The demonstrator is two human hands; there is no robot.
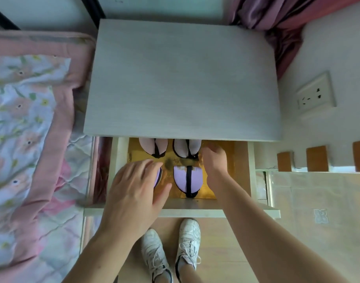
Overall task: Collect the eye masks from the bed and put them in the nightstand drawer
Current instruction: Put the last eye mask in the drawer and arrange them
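1. The left hand (134,186) lies palm-down with fingers spread fairly wide over the front-left part of the open nightstand drawer (244,172). It covers most of a lilac eye mask (159,176), of which only a sliver shows at the hand's 2 o'clock edge; whether it presses or grips the mask I cannot tell.
2. The right hand (212,160) reaches deep into the drawer, fingers curled narrow at the black edge of the rear-right mask (182,149); a true grip cannot be made out.
3. A second lilac mask (182,178) lies flat between the hands, its black strap running 12 to 6 o'clock, the rounded end toward 6.
4. Two pale pink masks sit at the back, half hidden under the nightstand top (183,78); the rear-left one (147,147) has its strap also running 12 to 6.
5. The masks are soft, padded, oval lobes with dark trim; the drawer floor is glossy golden-yellow, the nightstand pale wood-grain.
6. The bed (28,129), at 9 o'clock, wears a quilted floral cover with pink borders.
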